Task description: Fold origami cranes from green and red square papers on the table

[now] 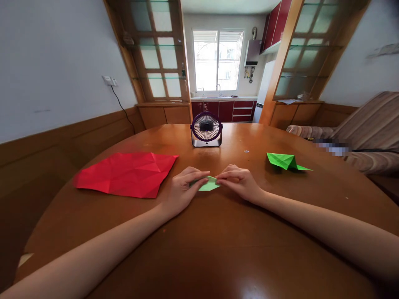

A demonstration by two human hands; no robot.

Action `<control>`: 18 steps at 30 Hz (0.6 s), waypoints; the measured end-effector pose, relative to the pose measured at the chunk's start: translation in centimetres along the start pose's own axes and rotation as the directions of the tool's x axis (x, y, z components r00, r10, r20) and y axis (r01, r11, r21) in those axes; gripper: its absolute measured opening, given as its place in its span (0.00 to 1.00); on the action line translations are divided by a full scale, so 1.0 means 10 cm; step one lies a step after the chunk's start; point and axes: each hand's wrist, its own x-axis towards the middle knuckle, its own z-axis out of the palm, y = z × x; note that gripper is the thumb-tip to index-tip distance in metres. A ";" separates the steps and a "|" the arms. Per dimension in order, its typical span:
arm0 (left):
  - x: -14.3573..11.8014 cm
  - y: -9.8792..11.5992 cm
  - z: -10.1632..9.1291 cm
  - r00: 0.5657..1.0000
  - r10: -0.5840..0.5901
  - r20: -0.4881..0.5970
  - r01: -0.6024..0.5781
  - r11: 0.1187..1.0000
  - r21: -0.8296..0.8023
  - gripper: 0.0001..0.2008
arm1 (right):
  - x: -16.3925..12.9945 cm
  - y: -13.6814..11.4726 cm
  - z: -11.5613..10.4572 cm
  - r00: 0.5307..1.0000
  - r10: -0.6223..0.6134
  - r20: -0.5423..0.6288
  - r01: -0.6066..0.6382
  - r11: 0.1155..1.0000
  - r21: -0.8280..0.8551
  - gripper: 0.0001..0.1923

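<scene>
Between my two hands, just above the middle of the table, is a small piece of folded light green paper (209,184). My left hand (188,185) pinches its left side between thumb and fingers. With thumb and fingertips, my right hand (239,180) grips the paper's upper right corner. The fingers cover parts of both side edges. To the left lies a large creased sheet of red paper (129,174), apart from my hands. Off to the right stands a brighter green folded paper piece (285,161), with one flap stretching toward the right.
A small dark round fan (206,128) stands on the brown wooden table (218,245) beyond my hands. A striped sofa (370,124) is at the right. Glass-doored cabinets and a kitchen window (217,60) are in the background.
</scene>
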 end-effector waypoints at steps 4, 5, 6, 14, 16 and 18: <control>0.02 0.01 0.00 0.981 -0.171 -0.086 0.169 0.985 -0.026 0.21 | 0.00 0.02 -0.01 1.000 0.000 -0.025 0.001 1.000 0.010 0.06; 0.03 0.01 0.00 0.970 -0.222 -0.103 0.218 0.975 -0.044 0.21 | -0.01 0.02 -0.01 0.999 0.000 -0.035 0.001 1.000 0.012 0.05; 0.04 0.01 0.00 0.956 -0.273 -0.107 0.266 0.961 -0.072 0.20 | -0.01 0.02 -0.01 0.999 0.000 -0.041 0.000 1.000 0.012 0.05; 0.10 -0.01 -0.02 0.877 -0.479 -0.026 0.442 0.827 -0.348 0.15 | 0.00 0.02 -0.03 0.996 0.075 -0.048 -0.073 0.996 0.041 0.05; 0.10 -0.03 -0.03 0.877 -0.480 -0.020 0.432 0.806 -0.404 0.14 | 0.00 0.05 -0.03 0.994 0.094 -0.051 -0.091 0.994 0.057 0.05; 0.11 -0.07 -0.03 0.875 -0.485 0.005 0.430 0.771 -0.469 0.14 | 0.00 0.07 -0.03 0.992 0.115 -0.055 -0.110 0.991 0.076 0.06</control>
